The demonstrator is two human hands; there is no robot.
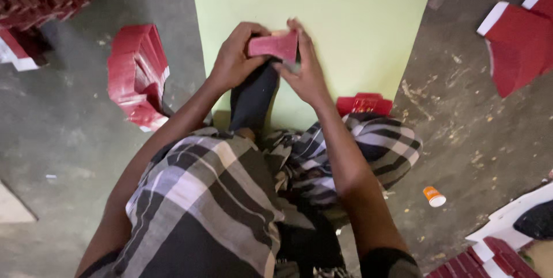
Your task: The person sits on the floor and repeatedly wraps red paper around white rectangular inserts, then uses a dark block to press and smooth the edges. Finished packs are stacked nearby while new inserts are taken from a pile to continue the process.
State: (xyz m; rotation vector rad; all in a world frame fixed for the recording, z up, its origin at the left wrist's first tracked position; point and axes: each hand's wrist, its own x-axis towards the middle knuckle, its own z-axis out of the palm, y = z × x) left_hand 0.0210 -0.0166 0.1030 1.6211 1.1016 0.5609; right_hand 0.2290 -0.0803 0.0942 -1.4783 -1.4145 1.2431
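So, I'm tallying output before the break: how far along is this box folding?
Done: a stack of folded red boxes lies by the left arm. In hand: the left hand and right hand grip one red piece. Left: flat red sheets on the floor.

I see a small pink-red piece of card point(274, 45), flat and roughly rectangular, held up off the pale green sheet point(345, 7) that lies on the floor below it. It sits nearly level, tilted slightly, its broad face towards me and its upper edge paler, almost cream. One end is pinched under my left hand point(233, 59) and the other under my right hand point(308, 71), so only the middle shows.
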